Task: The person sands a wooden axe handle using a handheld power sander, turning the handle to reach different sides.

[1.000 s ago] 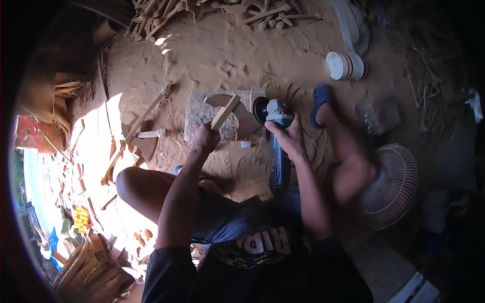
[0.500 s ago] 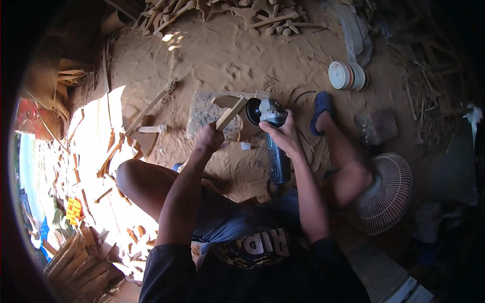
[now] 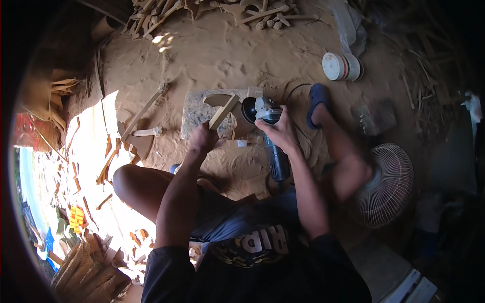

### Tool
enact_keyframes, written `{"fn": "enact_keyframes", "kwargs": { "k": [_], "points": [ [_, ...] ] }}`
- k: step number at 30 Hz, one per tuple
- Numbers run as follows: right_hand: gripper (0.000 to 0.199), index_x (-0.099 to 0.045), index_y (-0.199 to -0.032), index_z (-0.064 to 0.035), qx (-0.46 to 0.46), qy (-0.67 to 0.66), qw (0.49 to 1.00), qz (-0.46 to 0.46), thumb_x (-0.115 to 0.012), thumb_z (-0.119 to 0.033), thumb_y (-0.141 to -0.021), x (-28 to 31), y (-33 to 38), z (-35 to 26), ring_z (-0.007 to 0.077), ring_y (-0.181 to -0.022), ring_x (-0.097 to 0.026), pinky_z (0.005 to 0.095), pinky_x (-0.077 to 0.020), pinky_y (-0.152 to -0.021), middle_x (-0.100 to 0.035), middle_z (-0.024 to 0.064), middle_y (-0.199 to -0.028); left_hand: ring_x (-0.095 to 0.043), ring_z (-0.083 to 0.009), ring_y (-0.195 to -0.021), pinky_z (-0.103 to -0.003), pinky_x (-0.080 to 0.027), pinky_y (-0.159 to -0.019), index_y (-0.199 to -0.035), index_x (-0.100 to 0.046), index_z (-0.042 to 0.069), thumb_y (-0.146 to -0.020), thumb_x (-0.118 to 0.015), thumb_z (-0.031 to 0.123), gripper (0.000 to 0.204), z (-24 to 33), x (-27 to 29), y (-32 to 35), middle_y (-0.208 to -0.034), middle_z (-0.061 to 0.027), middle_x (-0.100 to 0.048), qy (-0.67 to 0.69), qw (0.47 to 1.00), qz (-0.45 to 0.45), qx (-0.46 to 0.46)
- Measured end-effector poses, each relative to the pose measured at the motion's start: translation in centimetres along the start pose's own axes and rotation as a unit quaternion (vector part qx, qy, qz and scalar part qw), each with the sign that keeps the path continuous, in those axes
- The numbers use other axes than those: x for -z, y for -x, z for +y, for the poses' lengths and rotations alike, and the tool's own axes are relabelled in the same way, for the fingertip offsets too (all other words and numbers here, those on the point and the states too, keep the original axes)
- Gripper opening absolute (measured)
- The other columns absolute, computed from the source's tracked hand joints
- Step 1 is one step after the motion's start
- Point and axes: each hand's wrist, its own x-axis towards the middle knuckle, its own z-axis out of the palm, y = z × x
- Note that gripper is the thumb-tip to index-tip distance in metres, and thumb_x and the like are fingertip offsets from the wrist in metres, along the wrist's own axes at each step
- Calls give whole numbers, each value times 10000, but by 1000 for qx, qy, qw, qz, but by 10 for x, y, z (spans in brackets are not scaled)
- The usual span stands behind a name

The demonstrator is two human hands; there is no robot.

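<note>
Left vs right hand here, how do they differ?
The left hand grips a pale wood strip, tilted; the right hand grips a grinder across its dark body. The left hand sits left of the disc, the right hand behind it. Both are closed in a full grip over the stone slab.

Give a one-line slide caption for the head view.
Seated on sawdust, left hand holds a wooden piece against the angle grinder gripped by the right hand.

Harsh sunlight glares at left — the right side is perhaps too dim to read; fisheye edges bend darkly.
</note>
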Motion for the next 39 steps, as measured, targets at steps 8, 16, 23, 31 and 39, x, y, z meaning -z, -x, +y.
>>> {"fn": "enact_keyframes", "kwargs": {
  "k": [8,16,23,31,39],
  "points": [
    [996,-341,-1507,89,1,-46,996,80,-877,-362,-798,-10,26,4,350,-1203,-643,441,-528,-1007,-599,266,-1329,-705,-509,-945,-578,-564,-831,-1123,-747,73,-919,-572,200,297,6,3,-4,-946,-315,-714,1,1000,-23,12],
    [1095,-285,-1529,127,7,-24,998,65,-902,-389,-787,-22,21,22,287,-1144,-660,398,-548,-944,-626,241,-1285,-706,-513,-967,-583,-563,-835,-1168,-742,59,-904,-561,186,345,2,3,-3,-971,-335,-709,-3,999,-38,8],
    [1094,-276,-1536,124,85,113,984,112,-877,-381,-773,-23,22,41,397,-1165,-668,447,-542,-983,-620,327,-1278,-699,-531,-972,-593,-559,-837,-1167,-736,17,-913,-555,186,355,3,-1,-6,-982,-350,-705,-1,1000,-24,7],
    [1051,-298,-1543,75,77,68,984,145,-868,-369,-779,-16,25,20,399,-1143,-680,465,-546,-971,-642,314,-1241,-715,-502,-967,-580,-571,-849,-1095,-748,22,-930,-576,225,313,-5,-9,-11,-977,-318,-726,-11,1000,-19,-9],
    [1142,-226,-1568,127,-16,-56,997,56,-864,-410,-788,-13,19,2,357,-1137,-687,431,-549,-983,-648,274,-1275,-711,-510,-965,-580,-570,-856,-1105,-743,19,-920,-577,215,317,-12,-9,-14,-981,-326,-722,-15,1000,-21,7]
  ]
}}
